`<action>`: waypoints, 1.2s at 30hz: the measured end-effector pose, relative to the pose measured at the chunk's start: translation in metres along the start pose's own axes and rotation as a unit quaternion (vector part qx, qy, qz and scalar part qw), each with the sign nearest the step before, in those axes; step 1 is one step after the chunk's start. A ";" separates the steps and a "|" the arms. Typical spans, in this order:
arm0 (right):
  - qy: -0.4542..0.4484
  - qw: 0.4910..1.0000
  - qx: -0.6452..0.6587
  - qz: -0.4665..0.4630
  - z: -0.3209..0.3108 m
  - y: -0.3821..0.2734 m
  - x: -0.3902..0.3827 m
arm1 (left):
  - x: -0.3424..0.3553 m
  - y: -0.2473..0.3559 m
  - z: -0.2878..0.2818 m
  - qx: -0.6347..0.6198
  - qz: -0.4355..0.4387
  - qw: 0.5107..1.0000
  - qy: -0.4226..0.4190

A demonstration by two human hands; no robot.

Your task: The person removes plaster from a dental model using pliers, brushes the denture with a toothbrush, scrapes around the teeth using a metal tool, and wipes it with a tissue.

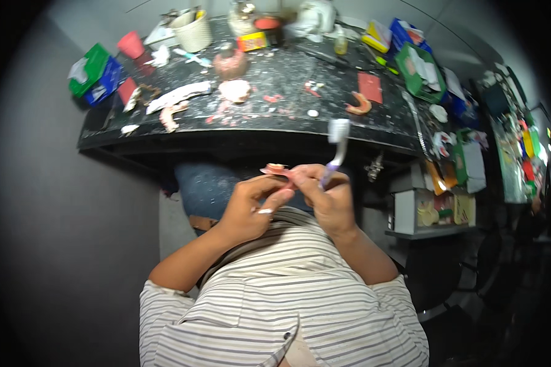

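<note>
A pink denture piece with pale teeth (274,170) is held over my lap, below the bench edge. My left hand (251,208) is closed on its left part, thumb underneath. My right hand (329,202) pinches its right part and also grips a brush with a purple handle and white head (338,132), which stands upright with its head above the fingers.
A speckled black bench (275,73) spans ahead, bearing pale casts (234,90), a curved pink piece (359,105), a white container (191,30), a red sheet (370,87) and green-blue boxes (92,73). A drawer unit (434,214) and dark chair (434,269) are at right.
</note>
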State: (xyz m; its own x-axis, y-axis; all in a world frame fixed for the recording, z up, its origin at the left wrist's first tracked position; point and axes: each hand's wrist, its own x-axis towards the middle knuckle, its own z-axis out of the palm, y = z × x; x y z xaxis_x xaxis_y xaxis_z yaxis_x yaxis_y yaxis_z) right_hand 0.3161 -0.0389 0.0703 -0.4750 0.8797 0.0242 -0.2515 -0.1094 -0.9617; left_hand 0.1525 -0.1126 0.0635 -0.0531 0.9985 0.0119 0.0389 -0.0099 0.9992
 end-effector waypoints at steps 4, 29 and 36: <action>0.111 0.953 -0.258 -0.114 -0.038 -0.024 0.002 | 0.003 0.011 -0.011 0.062 0.053 0.997 0.004; 0.373 0.674 -0.633 -0.072 -0.193 -0.062 -0.002 | 0.006 0.008 -0.030 0.056 0.123 0.990 -0.050; 0.043 0.858 -0.464 -0.214 -0.072 -0.089 -0.030 | 0.004 0.014 -0.024 0.234 0.238 0.942 -0.043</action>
State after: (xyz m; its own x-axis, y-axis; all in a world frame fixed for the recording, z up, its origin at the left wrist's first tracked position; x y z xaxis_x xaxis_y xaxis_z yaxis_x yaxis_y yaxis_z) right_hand 0.4136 -0.0221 0.1358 -0.4319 0.7833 0.4471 0.4129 0.6125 -0.6741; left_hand 0.1285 -0.1101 0.0783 0.1609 0.8877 0.4314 0.4744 -0.4528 0.7549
